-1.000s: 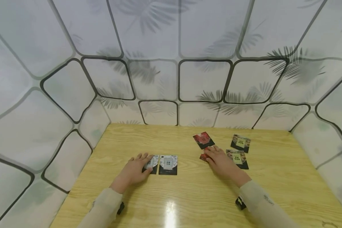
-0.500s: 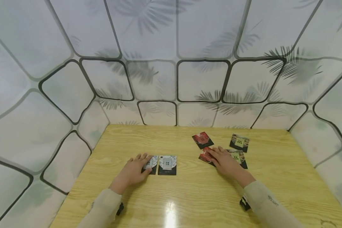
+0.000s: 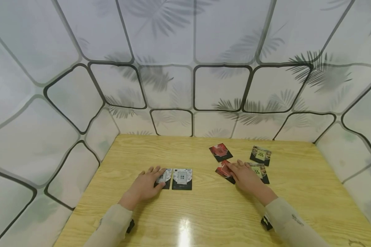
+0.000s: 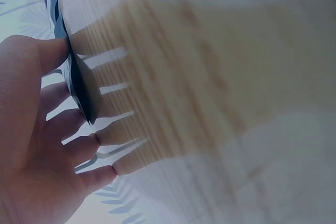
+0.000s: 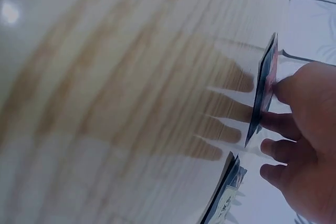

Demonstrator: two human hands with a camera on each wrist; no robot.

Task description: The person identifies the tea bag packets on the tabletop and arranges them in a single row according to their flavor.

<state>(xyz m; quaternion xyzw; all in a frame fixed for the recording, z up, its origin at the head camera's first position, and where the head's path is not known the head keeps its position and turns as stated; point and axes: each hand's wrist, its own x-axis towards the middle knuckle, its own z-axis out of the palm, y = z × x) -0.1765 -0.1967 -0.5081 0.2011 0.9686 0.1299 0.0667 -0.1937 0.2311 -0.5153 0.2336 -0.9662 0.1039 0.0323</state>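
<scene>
In the head view, my left hand [image 3: 146, 183] rests with spread fingers on a flat square white-and-black packet [image 3: 164, 177], partly covering it. In the left wrist view, the thumb and fingers touch that packet [image 4: 81, 85]. A matching white-and-black packet [image 3: 182, 179] lies just to its right. My right hand [image 3: 245, 176] touches a red-and-black packet [image 3: 225, 170] with extended fingers. In the right wrist view, the thumb and a finger touch this packet [image 5: 262, 93], while the other fingers stay off it. Another red-and-black packet [image 3: 221, 152] lies behind it, tilted.
Two brown-and-black packets with yellow labels lie right of my right hand, one farther back [image 3: 261, 155] and one nearer [image 3: 258, 171], partly covered by the hand. The wooden table [image 3: 201, 212] meets a patterned fabric wall [image 3: 222, 85] at the back.
My right hand has shifted slightly right and toward me. The red packet under it has turned a little and shows more of itself. My left hand stays in place.
</scene>
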